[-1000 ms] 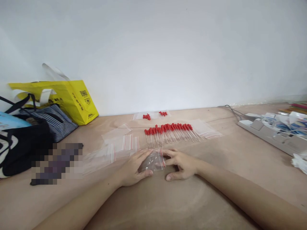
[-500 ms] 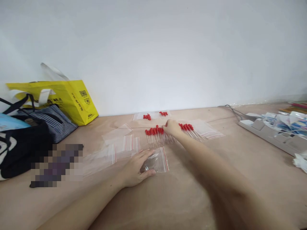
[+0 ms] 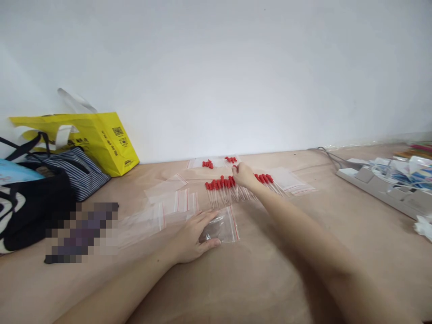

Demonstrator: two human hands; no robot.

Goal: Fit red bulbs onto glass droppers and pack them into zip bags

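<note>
My left hand (image 3: 193, 239) lies with fingers and thumb spread on a clear zip bag (image 3: 224, 227) with a red seal line. Farther off, a row of thin pale sticks with red tips (image 3: 221, 183) fans out across the table. Over the middle of that row is my right hand (image 3: 245, 175), its thumb and fingers pinched on one red-tipped stick (image 3: 235, 167); the palm hides some sticks behind it. Two small groups of red-tipped sticks (image 3: 207, 164) rest on clear bags near the wall.
More zip bags (image 3: 168, 189) overlap on the left, and others (image 3: 293, 181) lie right of the row. A yellow bag (image 3: 118, 144), a striped pouch (image 3: 77, 168) and a black bag (image 3: 40, 211) stand at left. A white power strip (image 3: 374, 186) with cables sits at right.
My right hand has moved slightly right and away from me, along the row, and more red tips show to its left. The left hand stays on the zip bag.
</note>
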